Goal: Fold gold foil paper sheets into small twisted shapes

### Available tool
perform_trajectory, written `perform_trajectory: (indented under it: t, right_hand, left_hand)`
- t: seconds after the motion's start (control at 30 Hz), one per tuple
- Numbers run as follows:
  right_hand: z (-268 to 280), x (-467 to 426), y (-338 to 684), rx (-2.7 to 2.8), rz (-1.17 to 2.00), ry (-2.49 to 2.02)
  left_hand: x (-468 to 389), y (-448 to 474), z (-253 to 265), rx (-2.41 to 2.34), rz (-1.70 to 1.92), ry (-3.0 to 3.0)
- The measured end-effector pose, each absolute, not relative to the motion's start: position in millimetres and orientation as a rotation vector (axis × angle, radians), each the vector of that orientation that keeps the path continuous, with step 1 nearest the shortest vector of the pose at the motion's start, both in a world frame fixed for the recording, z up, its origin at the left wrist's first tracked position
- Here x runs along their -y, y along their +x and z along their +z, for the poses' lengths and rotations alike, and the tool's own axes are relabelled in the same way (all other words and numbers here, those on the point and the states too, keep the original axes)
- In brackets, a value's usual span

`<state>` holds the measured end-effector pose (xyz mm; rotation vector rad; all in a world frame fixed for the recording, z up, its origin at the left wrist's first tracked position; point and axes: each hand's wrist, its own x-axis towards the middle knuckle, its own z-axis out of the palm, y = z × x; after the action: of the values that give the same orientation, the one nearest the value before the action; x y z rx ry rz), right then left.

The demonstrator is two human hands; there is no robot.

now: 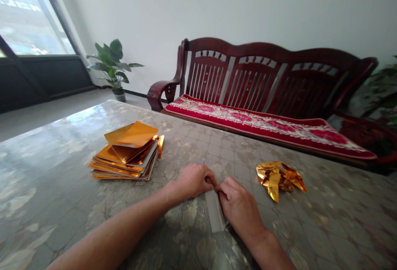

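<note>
Both hands are meeting near the middle of the stone-patterned table (62, 170), pinching one folded strip of paper (215, 212) that is lying flat with its pale side up. The left hand (194, 181) is closing thumb and fingers on the strip's far end, and the right hand (237, 206) is pressing down on it just beside, fingers curled onto the paper — the two hands are touching.

Bare tabletop is lying all round the hands; the near edge is out of view, and the far edge is running along in front of a wooden bench (263, 80).

Well apart to the left, one stack of gold foil sheets (128, 152) is sitting — its count cannot be told. To the right, near the hands, folded gold pieces (279, 177) are lying together, seemingly two.
</note>
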<state>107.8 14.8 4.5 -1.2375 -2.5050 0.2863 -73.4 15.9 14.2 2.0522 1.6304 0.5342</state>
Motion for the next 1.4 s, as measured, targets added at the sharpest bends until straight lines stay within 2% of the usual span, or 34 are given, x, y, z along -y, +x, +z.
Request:
perform_trajectory:
  t: [0.27, 1.03, 1.4]
  right_hand:
    - [7, -15, 110, 2.532, 0.270, -1.269]
    - [21, -15, 117, 2.632, 0.361, -1.293]
    - [25, -12, 116, 2.764, 0.192, -1.213]
  left_hand:
    - [-7, -70, 11, -1.657, 0.628, 2.113]
    - [-3, -63, 22, -1.698, 0.494, 2.179]
    - [0, -60, 12, -1.686, 0.535, 2.214]
